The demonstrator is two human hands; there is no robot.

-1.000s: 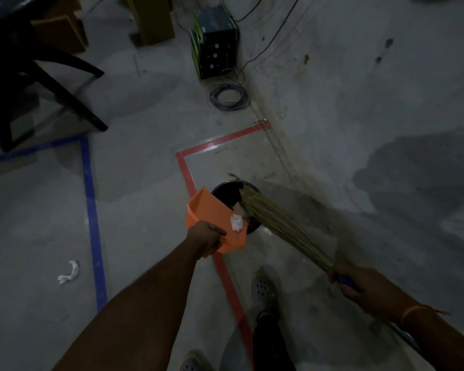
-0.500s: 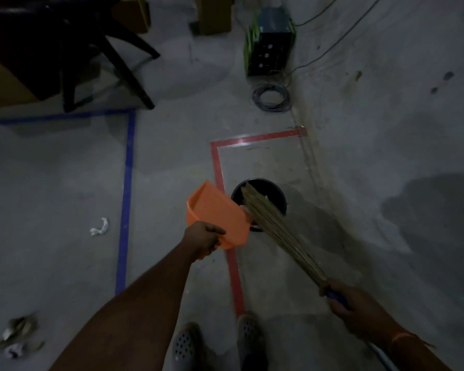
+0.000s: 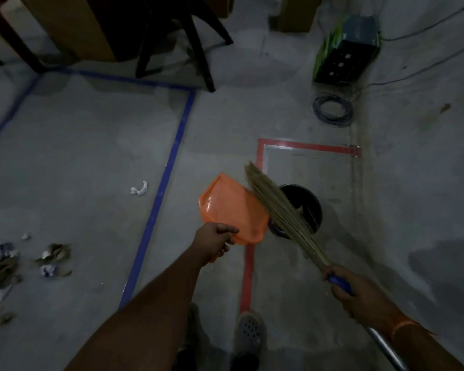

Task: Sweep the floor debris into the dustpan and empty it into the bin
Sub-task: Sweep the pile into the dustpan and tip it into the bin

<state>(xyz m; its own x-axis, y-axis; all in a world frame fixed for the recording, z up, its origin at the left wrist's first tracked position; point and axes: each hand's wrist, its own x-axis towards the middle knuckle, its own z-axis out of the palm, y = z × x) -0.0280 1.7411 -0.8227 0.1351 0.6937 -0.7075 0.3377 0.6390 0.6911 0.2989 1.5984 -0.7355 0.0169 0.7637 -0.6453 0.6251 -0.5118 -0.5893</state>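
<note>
left hand (image 3: 217, 240) holding dustpan (image 3: 232, 208) — beside bin (image 3: 310, 207)

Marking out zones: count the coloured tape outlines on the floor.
2: a blue tape outline left of the orange dustpan, a red tape outline around the black bin. Others may lie out of view.

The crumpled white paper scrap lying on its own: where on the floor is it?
In the head view, the white paper scrap lies left of centre, just left of the blue tape line and left of the orange dustpan.

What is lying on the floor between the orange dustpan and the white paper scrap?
In the head view, blue tape line crosses the floor between orange dustpan and white paper scrap; otherwise bare concrete.
</note>
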